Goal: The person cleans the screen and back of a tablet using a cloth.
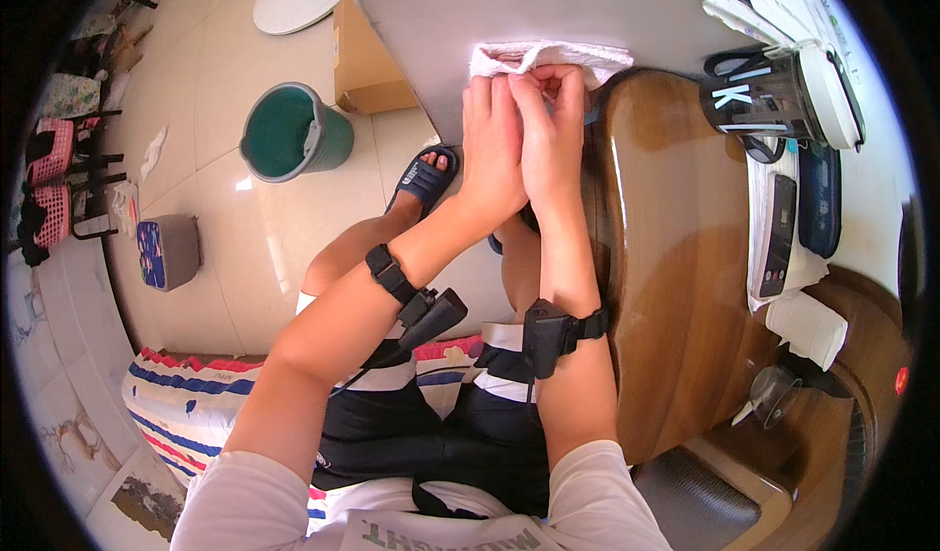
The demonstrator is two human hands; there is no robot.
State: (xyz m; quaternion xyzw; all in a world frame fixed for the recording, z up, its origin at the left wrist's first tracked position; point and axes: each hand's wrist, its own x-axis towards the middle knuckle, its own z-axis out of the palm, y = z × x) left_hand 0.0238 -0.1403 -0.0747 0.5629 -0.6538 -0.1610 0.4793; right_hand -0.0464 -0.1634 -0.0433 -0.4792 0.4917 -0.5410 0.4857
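Observation:
A crumpled white cloth (547,58) lies against the pale grey panel at the top centre, its folds bunched towards the left end. Both hands meet at its lower edge, side by side and touching. With fingers stretched forward, my left hand (490,129) rests its fingertips at the cloth's edge. My right hand (551,121) has its thumb and index finger bent together at the cloth, pinching its edge. A small part of something bluish shows between the fingers of the right hand, too hidden to name. Black straps with small devices sit around both forearms.
A brown wooden table (675,257) stands right, bearing a dark cup (764,99) with a white lid, a tissue roll (808,327) and a black case (819,199). Left on the tiled floor are a green bucket (283,132), a cardboard box (367,66) and a small stool (169,252).

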